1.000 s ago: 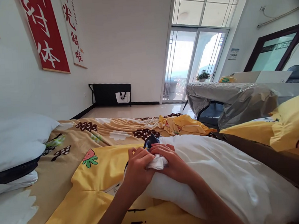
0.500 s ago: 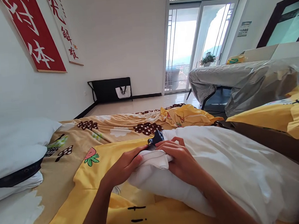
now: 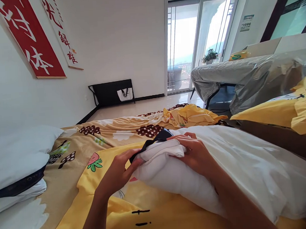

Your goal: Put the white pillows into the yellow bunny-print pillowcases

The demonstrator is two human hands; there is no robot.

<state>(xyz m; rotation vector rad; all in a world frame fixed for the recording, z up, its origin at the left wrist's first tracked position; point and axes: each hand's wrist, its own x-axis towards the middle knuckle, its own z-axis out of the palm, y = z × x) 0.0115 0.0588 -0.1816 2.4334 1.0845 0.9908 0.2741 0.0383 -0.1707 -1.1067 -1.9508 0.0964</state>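
A big white pillow lies across a yellow printed cover on the bed. My right hand rests on top of the pillow's near end, its fingers curled over the bunched white corner. From the left, my left hand touches the underside of that same corner with its fingertips. A dark navy strip of the pillow's edge shows just behind the corner.
A second white pillow with a navy band sits at the left. A tan patterned blanket and crumpled yellow cloth lie farther back. A grey covered table stands at the right, and a yellow cushion lies beside it.
The pillow's corner has spread out and shifted right. My left hand has let go of the bunch and slid down to its left underside; my right hand has moved right with it.
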